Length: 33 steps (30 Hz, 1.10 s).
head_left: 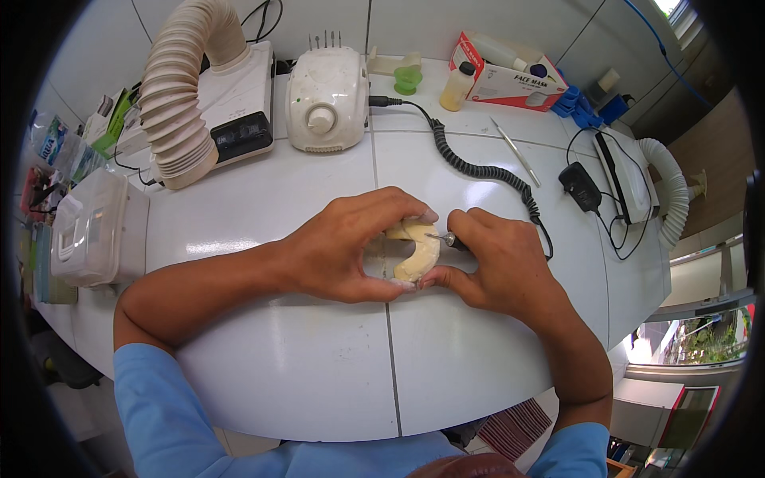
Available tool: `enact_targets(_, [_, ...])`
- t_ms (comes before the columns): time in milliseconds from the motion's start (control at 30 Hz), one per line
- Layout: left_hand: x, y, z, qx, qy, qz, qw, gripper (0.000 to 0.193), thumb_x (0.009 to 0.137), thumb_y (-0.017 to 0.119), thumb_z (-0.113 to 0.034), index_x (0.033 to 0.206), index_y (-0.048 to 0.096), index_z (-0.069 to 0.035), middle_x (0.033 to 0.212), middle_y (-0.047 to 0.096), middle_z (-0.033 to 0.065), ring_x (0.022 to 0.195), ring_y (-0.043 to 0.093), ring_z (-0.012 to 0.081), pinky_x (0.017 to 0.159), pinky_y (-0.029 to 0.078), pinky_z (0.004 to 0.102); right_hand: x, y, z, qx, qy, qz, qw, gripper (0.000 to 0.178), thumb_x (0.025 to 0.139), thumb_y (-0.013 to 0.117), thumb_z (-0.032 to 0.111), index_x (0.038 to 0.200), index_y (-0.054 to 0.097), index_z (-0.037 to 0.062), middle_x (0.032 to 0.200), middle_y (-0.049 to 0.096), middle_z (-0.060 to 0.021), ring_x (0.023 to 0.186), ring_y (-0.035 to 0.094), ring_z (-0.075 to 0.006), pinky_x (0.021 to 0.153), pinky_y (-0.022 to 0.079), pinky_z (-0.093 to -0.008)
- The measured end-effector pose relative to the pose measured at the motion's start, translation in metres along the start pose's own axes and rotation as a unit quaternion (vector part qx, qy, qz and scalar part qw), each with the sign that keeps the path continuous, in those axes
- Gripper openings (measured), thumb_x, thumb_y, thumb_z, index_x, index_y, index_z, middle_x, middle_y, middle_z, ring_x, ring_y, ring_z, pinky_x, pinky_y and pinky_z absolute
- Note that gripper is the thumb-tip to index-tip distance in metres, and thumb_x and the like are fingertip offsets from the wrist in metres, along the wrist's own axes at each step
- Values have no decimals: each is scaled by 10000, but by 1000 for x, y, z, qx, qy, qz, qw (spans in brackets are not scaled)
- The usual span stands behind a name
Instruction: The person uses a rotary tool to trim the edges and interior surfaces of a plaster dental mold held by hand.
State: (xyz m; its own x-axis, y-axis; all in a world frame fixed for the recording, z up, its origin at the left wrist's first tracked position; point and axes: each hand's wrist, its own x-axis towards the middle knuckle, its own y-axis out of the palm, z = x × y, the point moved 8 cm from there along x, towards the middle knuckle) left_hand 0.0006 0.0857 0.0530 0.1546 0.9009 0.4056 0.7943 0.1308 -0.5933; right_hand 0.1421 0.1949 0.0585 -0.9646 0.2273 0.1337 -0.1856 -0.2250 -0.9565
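Observation:
A cream-coloured, horseshoe-shaped plaster dental model (425, 256) is held over the middle of the white table. My left hand (343, 245) grips it from the left, the fingers at its far end and the thumb at its near end; whitish dust marks the fingertips. In my right hand (506, 259) is a rotary handpiece (454, 240), mostly hidden by the fingers. Its thin metal bur meets the model's right upper part, or comes very close to it. My right thumb rests against the model's near end.
A coiled black cord (478, 169) runs from the white motor control box (325, 107) toward my right hand. Behind it lie a pen-like tool (515, 151), a small bottle (457, 88) and an open carton (510, 94). Ribbed hoses (171, 95) flank the table; a plastic container (100, 227) stands left.

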Motion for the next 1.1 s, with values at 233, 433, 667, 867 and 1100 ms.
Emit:
enact_targets(233, [0,0,0,3,5,1,1000,779,777,983,-204,1453,655,3,1359,724,193,1238,755,351,1067,625,424,1,-2,0,3,11,-1,1000,644,870,904,651,1083,689,82,871,701,-89,677,700,-299,597,516,-443])
enact_targets(433, [0,0,0,7,9,-1,1000,778,777,981,-205,1452,654,4,1360,723,194,1237,755,354,1064,626,424,0,-2,1,6,2,-9,1000,637,872,904,647,1089,701,84,852,702,-85,672,702,-301,592,517,-447])
enact_targets(667, [0,0,1,0,6,-1,1000,777,773,983,-207,1446,656,2,1359,723,195,1233,756,353,1067,625,422,0,1,1,7,-5,10,1000,632,875,907,641,1089,701,83,845,699,-83,660,697,-292,584,513,-436])
enact_targets(867, [0,0,0,5,8,-4,1000,774,771,983,-209,1441,658,2,1356,723,194,1231,758,351,1065,626,423,0,-3,0,0,7,-20,1000,629,869,912,638,1072,710,78,838,694,-81,652,694,-287,572,510,-433])
enact_targets(1100, [0,0,1,3,3,-1,1000,773,773,980,-202,1446,659,1,1354,723,192,1226,757,348,1059,624,420,0,-1,0,-1,-1,-3,1000,655,862,910,657,1079,696,78,851,688,-87,650,691,-289,570,507,-429])
